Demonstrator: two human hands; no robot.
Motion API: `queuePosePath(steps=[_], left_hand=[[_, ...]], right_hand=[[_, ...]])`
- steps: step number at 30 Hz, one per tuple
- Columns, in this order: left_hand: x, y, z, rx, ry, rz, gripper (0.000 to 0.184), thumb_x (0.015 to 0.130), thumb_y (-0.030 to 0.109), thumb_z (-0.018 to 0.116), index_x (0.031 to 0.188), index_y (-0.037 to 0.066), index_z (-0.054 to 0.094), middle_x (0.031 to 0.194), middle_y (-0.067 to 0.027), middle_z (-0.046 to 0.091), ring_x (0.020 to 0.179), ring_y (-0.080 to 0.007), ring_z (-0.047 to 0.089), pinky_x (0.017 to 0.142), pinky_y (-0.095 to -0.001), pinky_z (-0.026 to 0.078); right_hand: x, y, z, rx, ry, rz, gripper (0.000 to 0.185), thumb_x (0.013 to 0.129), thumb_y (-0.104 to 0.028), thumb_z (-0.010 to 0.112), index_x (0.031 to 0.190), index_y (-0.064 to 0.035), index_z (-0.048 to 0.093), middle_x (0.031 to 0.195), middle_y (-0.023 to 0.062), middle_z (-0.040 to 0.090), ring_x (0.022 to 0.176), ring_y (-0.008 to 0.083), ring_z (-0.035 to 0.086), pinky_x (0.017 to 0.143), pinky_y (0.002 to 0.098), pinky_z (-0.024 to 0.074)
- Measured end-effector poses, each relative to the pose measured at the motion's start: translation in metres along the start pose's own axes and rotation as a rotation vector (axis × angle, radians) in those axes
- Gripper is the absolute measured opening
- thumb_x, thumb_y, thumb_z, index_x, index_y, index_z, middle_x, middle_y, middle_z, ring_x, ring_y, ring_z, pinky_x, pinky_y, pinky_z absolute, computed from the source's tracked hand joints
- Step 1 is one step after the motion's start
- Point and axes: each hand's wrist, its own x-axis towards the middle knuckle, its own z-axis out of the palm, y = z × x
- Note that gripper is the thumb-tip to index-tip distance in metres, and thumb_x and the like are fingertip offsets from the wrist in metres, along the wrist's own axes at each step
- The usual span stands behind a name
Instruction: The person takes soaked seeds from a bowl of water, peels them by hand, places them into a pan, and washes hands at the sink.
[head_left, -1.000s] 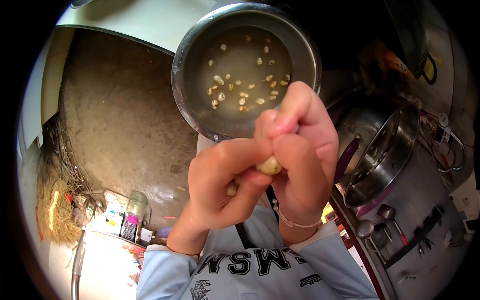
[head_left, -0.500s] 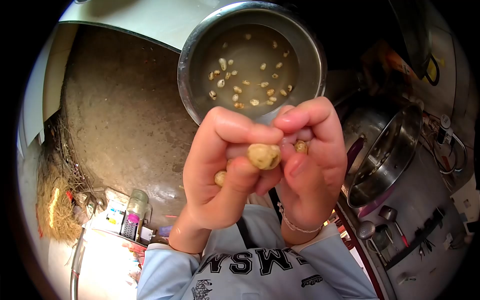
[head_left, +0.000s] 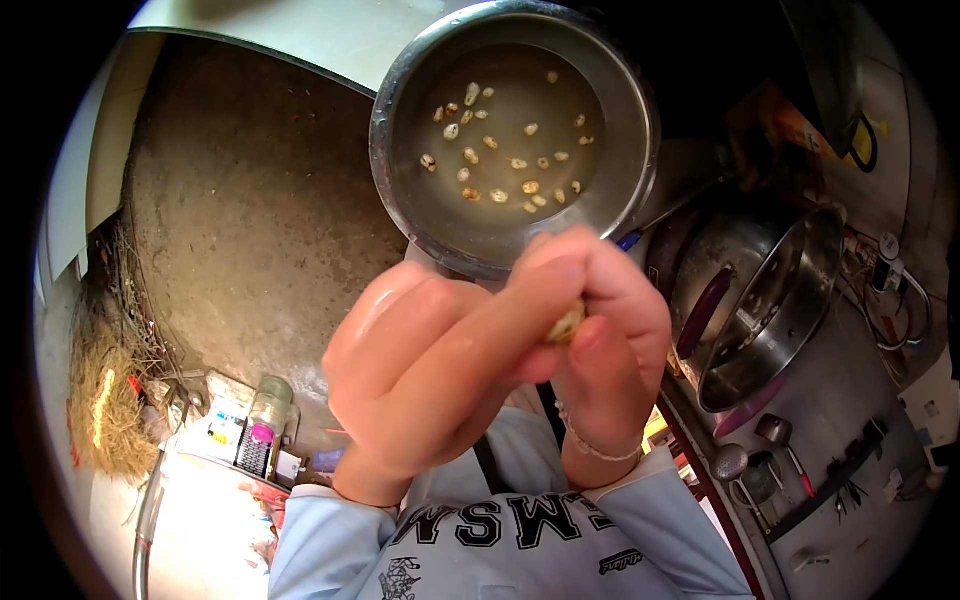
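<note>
Head view: our left hand (head_left: 410, 365) now turns its back to us, where half a second ago its palm and a lump showed.
From the left, that hand is curled, and we cannot tell what it holds; ahead, small pale pieces (head_left: 471, 195) lie in the metal basin (head_left: 437, 228); then one pale lump (head_left: 567, 324) sits between the closed thumb and forefinger of our right hand (head_left: 630, 325).

Brown-spotted cream pieces (head_left: 451, 131), silver basin (head_left: 384, 160), pale blue shirt (head_left: 325, 540) with black lettering (head_left: 478, 528), dark purple handle (head_left: 705, 313)
</note>
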Motion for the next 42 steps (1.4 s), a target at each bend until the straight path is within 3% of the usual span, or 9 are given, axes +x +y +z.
queuePosePath(steps=[1,4,7,9,12,15,20,30,42], left_hand=[[0.002,0.0,-0.002,0.039,0.018,0.004,0.029,0.053,0.007,0.065,0.082,0.003,0.061,0.055,-0.001,0.05,0.046,-0.0118,0.045,0.039,-0.0216,0.033],[0.002,-0.002,-0.005,0.089,-0.108,0.039,0.018,0.069,0.008,0.059,0.082,-0.004,0.061,0.056,-0.0043,0.052,0.045,-0.0114,0.041,0.042,-0.022,0.03],[-0.002,-0.004,0.003,0.042,-0.097,0.009,0.021,0.063,0.002,0.06,0.083,-0.003,0.061,0.056,-0.0042,0.051,0.044,-0.0113,0.04,0.041,-0.0221,0.029],[-0.005,-0.003,0.007,0.225,-0.048,0.04,0.032,0.047,0.001,0.059,0.078,0.007,0.063,0.051,0.0027,0.043,0.044,-0.0098,0.04,0.039,-0.0205,0.032],[-0.006,0.001,0.008,0.269,-0.061,0.021,0.032,0.051,0.001,0.06,0.082,0.006,0.063,0.052,0.0023,0.045,0.044,-0.0102,0.041,0.039,-0.0204,0.033],[-0.007,-0.003,0.006,0.124,-0.09,-0.009,0.032,0.054,0.001,0.062,0.086,0.006,0.062,0.052,0.0014,0.046,0.042,-0.0114,0.041,0.039,-0.0209,0.033],[-0.014,-0.006,0.007,-0.001,0.004,-0.123,0.032,0.057,-0.001,0.064,0.088,0.004,0.062,0.052,-0.0011,0.047,0.042,-0.0118,0.04,0.039,-0.0211,0.032],[-0.013,-0.011,0.004,-0.202,0.085,-0.224,0.03,0.059,-0.003,0.065,0.088,0.002,0.062,0.049,-0.002,0.045,0.041,-0.0104,0.037,0.039,-0.0203,0.028],[-0.008,-0.02,0.003,-0.225,-0.062,-0.149,0.043,0.05,0.009,0.072,0.092,0.003,0.062,0.047,0.0006,0.038,0.04,-0.0096,0.033,0.038,-0.0209,0.024]], right_hand=[[0.001,-0.004,-0.001,-0.09,-0.029,0.035,0.011,0.081,-0.009,0.044,0.082,0.0017,0.045,0.072,0.0037,0.054,0.064,0.0042,0.048,0.057,0.0161,0.0372],[0.004,-0.009,0.004,-0.207,-0.001,0.092,0.011,0.078,-0.005,0.04,0.072,0.0007,0.047,0.068,0.0019,0.053,0.062,0.0039,0.046,0.054,0.0162,0.0361],[0.005,-0.002,0.0,-0.194,0.067,0.077,0.015,0.077,-0.003,0.036,0.067,0.0,0.046,0.064,0.0006,0.049,0.057,0.0035,0.042,0.05,0.0169,0.0341],[0.004,0.008,-0.002,-0.154,0.078,0.043,0.016,0.077,-0.003,0.035,0.066,-0.0002,0.046,0.062,0.0003,0.047,0.055,0.0035,0.039,0.049,0.0174,0.033],[0.002,0.019,0.002,-0.225,0.143,-0.167,0.018,0.08,-0.005,0.035,0.066,0.0001,0.045,0.06,-0.0002,0.044,0.054,0.0033,0.035,0.047,0.0171,0.0302],[-0.003,0.019,0.005,-0.043,0.296,0.004,0.027,0.084,-0.018,0.033,0.067,-0.0007,0.043,0.06,-0.0001,0.042,0.054,0.004,0.034,0.046,0.0178,0.0286],[-0.001,0.017,0.005,-0.201,0.128,0.026,0.045,0.084,-0.037,0.02,0.072,-0.0008,0.045,0.058,0.0015,0.04,0.051,0.0075,0.033,0.044,0.0214,0.0276],[0.0,0.012,0.003,-0.295,0.126,-0.08,0.011,0.077,-0.003,0.048,0.086,0.0035,0.051,0.07,0.0028,0.049,0.058,0.0058,0.04,0.055,0.0166,0.0361],[0.001,0.002,-0.003,-0.235,0.131,0.03,0.019,0.079,-0.006,0.051,0.093,0.0062,0.054,0.074,0.0034,0.052,0.063,0.0046,0.043,0.056,0.0167,0.0364]])
